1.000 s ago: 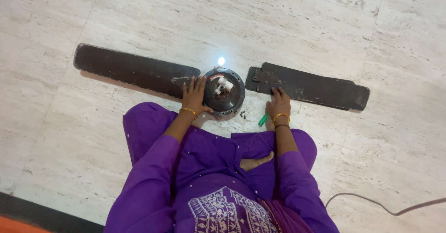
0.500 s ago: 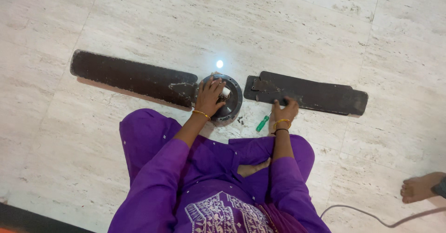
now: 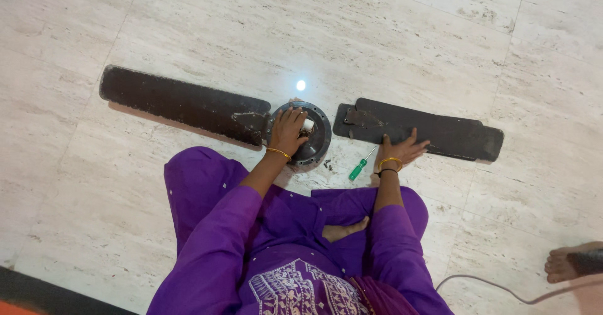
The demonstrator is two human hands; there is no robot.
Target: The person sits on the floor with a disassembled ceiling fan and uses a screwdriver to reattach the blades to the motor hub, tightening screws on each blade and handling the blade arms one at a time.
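I sit on the floor in purple clothes. My left hand (image 3: 287, 130) rests on the round dark fan motor hub (image 3: 318, 126), fingers curled over its top. A long dark fan blade (image 3: 176, 103) is joined to the hub's left side. My right hand (image 3: 399, 150) lies flat with fingers spread on the edge of a second, detached dark blade (image 3: 433, 128) to the right. A green-handled screwdriver (image 3: 359, 167) lies on the floor just left of my right hand. Small dark screws (image 3: 327, 163) sit beside the hub.
The floor is pale marble tile (image 3: 402, 38) with a bright light reflection (image 3: 301, 85) above the hub. Another person's bare foot (image 3: 568, 263) is at the right edge. A grey cable (image 3: 502, 290) runs along the floor at lower right.
My left hand moved from the hub's left rim onto its top. My right hand slid right, onto the detached blade. Another person's foot came into view at the right.
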